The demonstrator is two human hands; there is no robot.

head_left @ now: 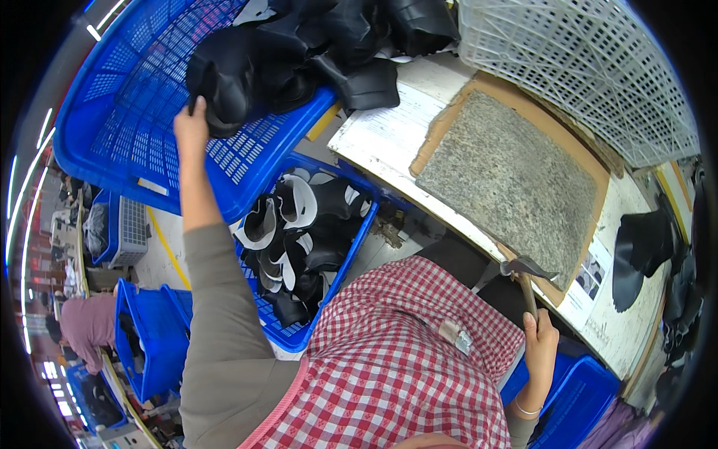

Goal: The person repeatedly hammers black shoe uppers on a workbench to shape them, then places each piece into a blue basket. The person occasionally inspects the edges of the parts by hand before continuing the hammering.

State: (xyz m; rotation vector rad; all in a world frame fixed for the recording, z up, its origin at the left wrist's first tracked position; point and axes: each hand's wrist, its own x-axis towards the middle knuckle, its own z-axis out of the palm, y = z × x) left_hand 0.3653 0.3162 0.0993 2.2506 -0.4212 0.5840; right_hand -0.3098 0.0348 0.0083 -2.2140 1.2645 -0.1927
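My left hand [192, 126] reaches out to the upper left, its fingers closed at the edge of a black leather shoe upper [224, 78]. That piece lies at the front of a heap of black uppers [329, 37] spilling over the side of a large blue basket [254, 168]. Part of my left fingers is hidden behind the leather. At the lower right, my right hand [540, 344] is wrapped round the wooden handle of a hammer [528, 269]. The hammer's metal head is at the near edge of a rough grey stone slab [516, 172].
The slab rests on cardboard [430, 153] on a white worktable [381, 142]. A white plastic basket [583, 67] stands behind it. More black pieces [639, 254] lie right. Below, a blue crate [295, 340] holds black-and-white uppers. A person [90, 325] bends at far left.
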